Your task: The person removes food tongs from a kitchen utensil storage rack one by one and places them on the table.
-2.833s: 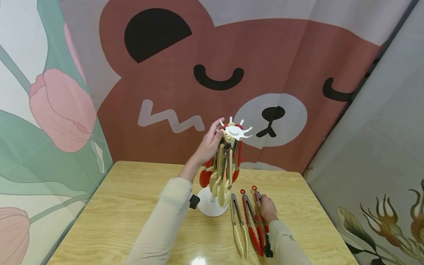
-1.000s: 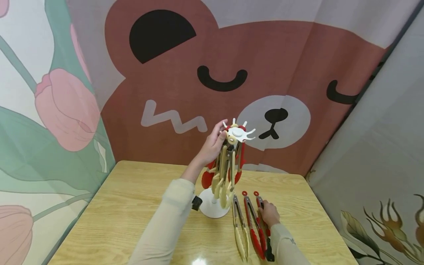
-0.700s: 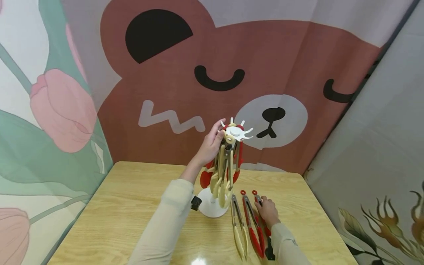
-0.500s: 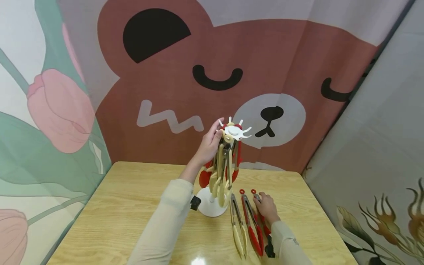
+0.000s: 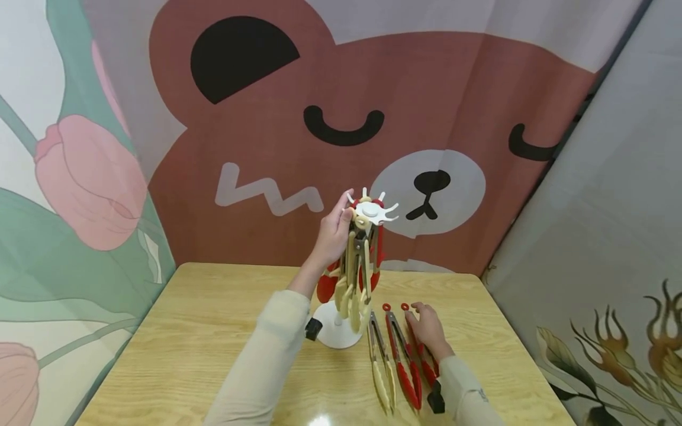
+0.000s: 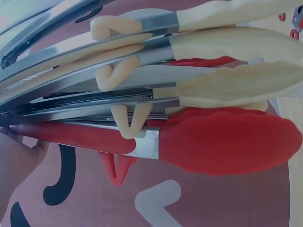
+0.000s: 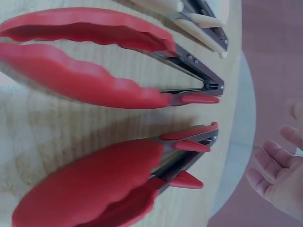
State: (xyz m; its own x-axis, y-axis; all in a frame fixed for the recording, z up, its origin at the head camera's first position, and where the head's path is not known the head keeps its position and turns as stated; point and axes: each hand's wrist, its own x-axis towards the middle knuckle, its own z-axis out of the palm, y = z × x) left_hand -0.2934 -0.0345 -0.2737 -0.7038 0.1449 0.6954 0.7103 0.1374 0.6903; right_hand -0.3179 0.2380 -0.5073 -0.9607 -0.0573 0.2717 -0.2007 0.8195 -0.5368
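Observation:
My left hand (image 5: 331,235) grips the top of a white stand (image 5: 371,211), thumb in front, fingers behind. Several cream tongs (image 5: 353,299) and red tongs (image 5: 326,289) hang from its hooks by their end rings. The left wrist view shows a red tongs head (image 6: 227,142) below the cream ones. Three more tongs lie on the table right of the stand: cream tongs (image 5: 381,383), middle red tongs (image 5: 411,384) and outer red tongs (image 5: 429,371). My right hand (image 5: 428,328) is beside the outer pair's handle, its fingers loosely extended and holding nothing; the right wrist view shows those fingers (image 7: 270,165) apart from the tongs.
The stand's round white base (image 5: 345,341) rests on the wooden table (image 5: 213,331). A bear-print curtain (image 5: 256,225) hangs right behind the table, with a pale curtain (image 5: 575,236) at the right. Black wrist cameras sit at both cuffs.
My right hand was on the outer red tongs' handle; its fingers have loosened and moved off to the right, leaving the tongs on the table. My left hand stays on the stand.

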